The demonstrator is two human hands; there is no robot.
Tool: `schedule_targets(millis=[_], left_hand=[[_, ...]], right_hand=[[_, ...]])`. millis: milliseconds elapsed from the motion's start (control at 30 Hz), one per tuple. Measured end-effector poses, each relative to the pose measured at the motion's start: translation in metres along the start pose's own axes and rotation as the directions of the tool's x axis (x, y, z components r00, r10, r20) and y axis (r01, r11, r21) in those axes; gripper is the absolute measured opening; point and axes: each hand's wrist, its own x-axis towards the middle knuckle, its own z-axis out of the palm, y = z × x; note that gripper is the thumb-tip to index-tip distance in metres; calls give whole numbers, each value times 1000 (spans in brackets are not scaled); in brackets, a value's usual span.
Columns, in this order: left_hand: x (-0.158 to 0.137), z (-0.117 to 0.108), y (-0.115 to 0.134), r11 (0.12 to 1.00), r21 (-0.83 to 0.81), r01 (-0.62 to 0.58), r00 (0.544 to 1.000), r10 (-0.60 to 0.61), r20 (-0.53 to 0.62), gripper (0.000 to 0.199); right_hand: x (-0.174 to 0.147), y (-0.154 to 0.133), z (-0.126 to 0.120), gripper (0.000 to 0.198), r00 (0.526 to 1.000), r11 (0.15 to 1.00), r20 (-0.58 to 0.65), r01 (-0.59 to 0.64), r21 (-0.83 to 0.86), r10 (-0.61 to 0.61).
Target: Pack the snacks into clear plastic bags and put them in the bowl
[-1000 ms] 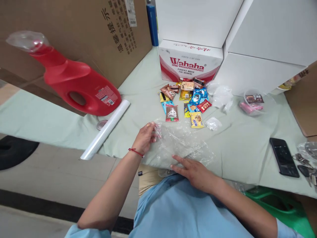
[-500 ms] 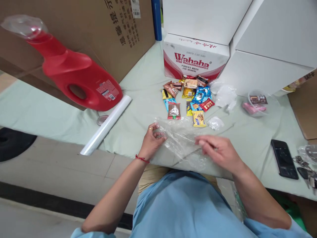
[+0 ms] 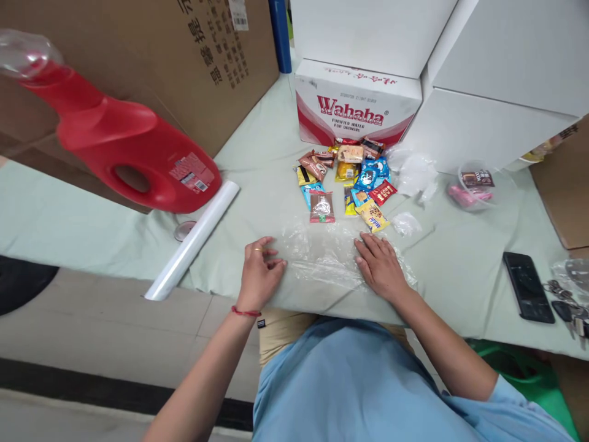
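Lying on cloth-covered bench (image 3: 464,270): crinkled clear plastic (image 3: 324,255), long axis left-right; right hand (image 3: 381,264) spread flat on it; left hand (image 3: 261,273) curled narrow by left end, hold unclear.

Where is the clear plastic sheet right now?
In the head view, the clear plastic sheet lies on the pale green cloth, right of the left hand and partly under the right hand, with the snack packets just beyond it.
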Motion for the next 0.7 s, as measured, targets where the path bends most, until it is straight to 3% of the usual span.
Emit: schedule_targets(millis=[67,133,167,233,300,400,567,633,700], left_hand=[[-5,5,11,956,165,-242,967,252,-43,41],[-6,11,24,852,262,-454,888,456,56,29],[-5,15,30,803,282,-525,851,507,140,26],[2,20,36,752,314,-579,812,498,304,24],[9,24,36,756,384,-531,837,398,374,20],[15,26,32,816,397,-419,887,275,372,23],[6,38,48,970,78,-229,933,196,303,31],[-2,50,66,986,-40,-163,947,168,273,27],[-13,64,89,981,-84,-176,951,191,242,25]], right_hand=[[1,-2,0,50,1000,1000,9,-3,-11,3],[2,-4,0,50,1000,1000,14,-5,-17,6],[3,-5,0,50,1000,1000,15,-4,-18,4],[3,-4,0,50,1000,1000,10,0,-10,0],[1,0,2,50,1000,1000,-21,4,18,-4],[-4,8,7,52,995,997,-99,34,65,-27],[-8,10,10,58,985,999,-175,3,49,6],[-8,6,7,59,987,1000,-158,-14,27,19],[-6,2,4,59,991,999,-127,-39,-6,38]])
